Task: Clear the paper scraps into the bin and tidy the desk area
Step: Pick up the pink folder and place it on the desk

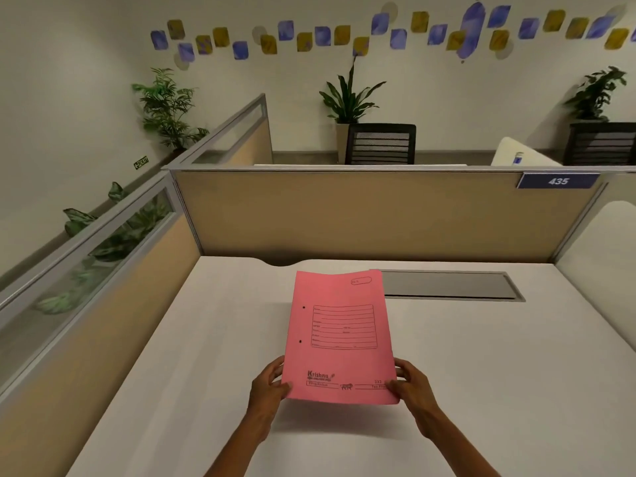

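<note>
A pink paper file folder (340,335) with a printed label box and black lettering is held just above the white desk (192,356), its near edge lifted. My left hand (270,383) grips the folder's near left corner, thumb on top. My right hand (409,382) grips the near right corner the same way. No paper scraps and no bin show in this view.
A grey cable-tray lid (447,285) is set into the desk behind the folder. Tan cubicle partitions (344,215) close the desk at the back and left. A blue sign reading 435 (557,181) hangs on the back partition. Chairs and potted plants stand beyond.
</note>
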The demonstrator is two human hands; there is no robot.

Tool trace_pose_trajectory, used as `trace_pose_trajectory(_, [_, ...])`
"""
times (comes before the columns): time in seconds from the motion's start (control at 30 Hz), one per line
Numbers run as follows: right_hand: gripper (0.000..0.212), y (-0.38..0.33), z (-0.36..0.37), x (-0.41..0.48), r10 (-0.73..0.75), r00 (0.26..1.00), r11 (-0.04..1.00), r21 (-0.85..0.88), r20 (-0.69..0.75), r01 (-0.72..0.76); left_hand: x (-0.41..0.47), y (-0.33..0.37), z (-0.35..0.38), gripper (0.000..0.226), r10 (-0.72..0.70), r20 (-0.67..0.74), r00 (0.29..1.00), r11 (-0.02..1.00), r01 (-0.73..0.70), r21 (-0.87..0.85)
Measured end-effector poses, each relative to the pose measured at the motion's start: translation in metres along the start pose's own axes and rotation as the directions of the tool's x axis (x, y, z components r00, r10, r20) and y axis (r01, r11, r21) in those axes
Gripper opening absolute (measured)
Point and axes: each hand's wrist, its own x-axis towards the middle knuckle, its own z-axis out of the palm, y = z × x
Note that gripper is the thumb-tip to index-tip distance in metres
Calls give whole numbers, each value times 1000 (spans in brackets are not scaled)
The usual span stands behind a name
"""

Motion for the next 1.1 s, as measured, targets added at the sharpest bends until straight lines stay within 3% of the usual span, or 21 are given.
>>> trace_pose_trajectory(0.3, [38, -2, 40, 107, -4, 1000, 998, -63, -3, 3, 107, 2, -5, 55, 10, -74, 997, 999, -6, 54])
trace_pose_trajectory(0.73, [24, 12, 73, 193, 60, 985, 992, -104, -160, -77, 185, -4, 13, 51, 48, -160, 986, 995, -34, 89])
trace_pose_trajectory(0.97, [45, 13, 64, 200, 40, 990, 990, -131, -139, -58, 193, -1, 17, 42, 71, -160, 985, 980, -40, 194])
trace_pose_trajectory(1.1, [50, 9, 57, 192, -34, 992, 970, -243, -122, 3, 187, 4, 21, 46, 73, -164, 984, 958, -23, 286])
